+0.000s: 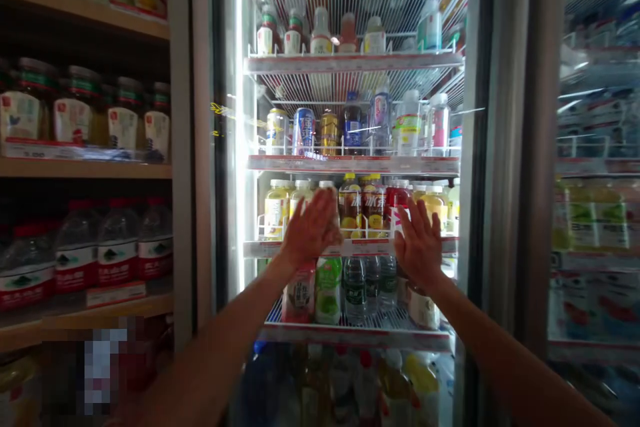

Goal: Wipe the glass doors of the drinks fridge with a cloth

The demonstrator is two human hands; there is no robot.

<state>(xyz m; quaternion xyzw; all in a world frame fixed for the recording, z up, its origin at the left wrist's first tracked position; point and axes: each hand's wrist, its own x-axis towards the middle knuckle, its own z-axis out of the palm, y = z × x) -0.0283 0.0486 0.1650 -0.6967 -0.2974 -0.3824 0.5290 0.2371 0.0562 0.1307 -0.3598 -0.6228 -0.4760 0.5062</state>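
Both my arms reach forward to a lit drinks fridge point(350, 163) with wire shelves. My left hand point(311, 228) is raised with fingers stretched out flat, in front of pale yellow bottles point(277, 208) on the middle shelf. My right hand point(419, 240) is likewise flat and spread, in front of red-labelled bottles point(396, 199) on the same shelf. Neither hand holds anything. Whether the palms touch a glass door or the shelf edge I cannot tell. Below the hands stand green-labelled and clear water bottles point(355, 287).
Wooden shelves on the left carry large water bottles point(117, 247) and jars point(73, 113). Cans and bottles point(303, 130) fill the fridge's upper shelves. A glass door point(595, 180) stands at the right, reflecting more drinks. The fridge frame point(200, 147) separates fridge from shelves.
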